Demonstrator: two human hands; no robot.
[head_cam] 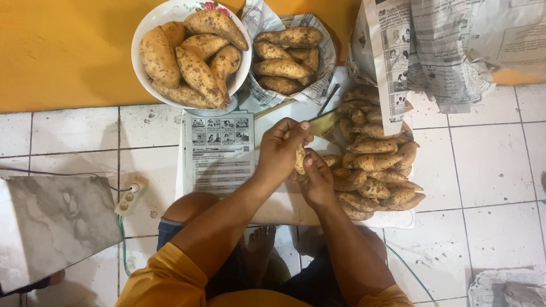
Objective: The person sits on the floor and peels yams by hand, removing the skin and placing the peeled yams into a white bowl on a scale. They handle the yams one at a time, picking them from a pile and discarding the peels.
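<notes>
- Head view looks straight down on a person sitting on a white tiled floor (500, 170), both hands working together over a sheet of newspaper (219, 150)
- Left hand (278, 153) is closed around a small sweet potato (300, 159), holding it upright between the hands
- Right hand (317, 179) is closed too, its fingers curled against the same sweet potato from below; a yellowish knife-like blade (321, 122) sticks out just above the hands, but which hand grips it I cannot tell
- Judging by the layout, a good share looks handled already: a white bowl (149, 25) at the top is heaped with large sweet potatoes, and a newspaper-lined basket (287, 59) beside it holds several more
- Still left, as it seems, is the pile of small sweet potatoes (378, 162) just right of the hands, many of them, lying on paper and touching one another
- Hanging newspaper sheets (432, 48) drape over the top of that pile and hide part of it
- Left of the person, a power strip (131, 196) with a thin cable lies on the tiles next to a grey marbled board (54, 224)
- An orange surface (62, 51) runs along the top, with the bowl partly on it
- Nothing blocks the hands; the pile sits within easy reach
</notes>
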